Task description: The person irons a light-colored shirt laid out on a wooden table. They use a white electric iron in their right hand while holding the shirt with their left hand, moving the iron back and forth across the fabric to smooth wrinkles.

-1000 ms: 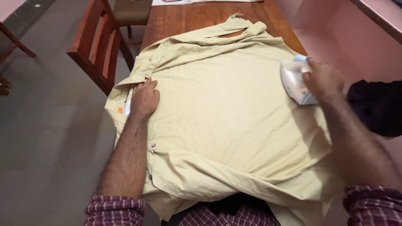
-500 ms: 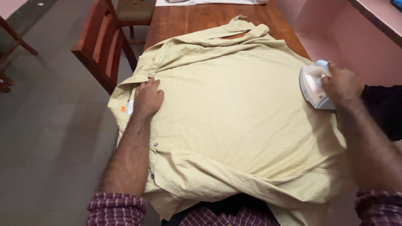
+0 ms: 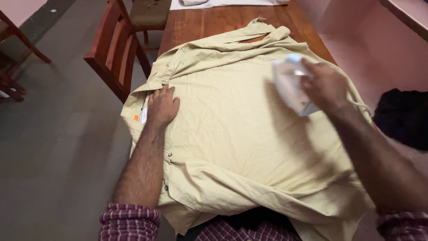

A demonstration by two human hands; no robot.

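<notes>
A pale yellow-beige shirt lies spread over the near end of a wooden table, its collar toward the far side. My left hand presses flat on the shirt's left edge, beside a small white and orange tag. My right hand grips the handle of a white clothes iron, which rests on the upper right part of the shirt. The iron is blurred by motion.
A wooden chair stands left of the table, another chair at far left. White cloth lies at the table's far end. A dark garment sits on the right by a pink wall. Grey floor lies to the left.
My right hand has slid the iron leftward from the shirt's right edge onto its upper right area. My left hand has stayed pressed on the left edge.
</notes>
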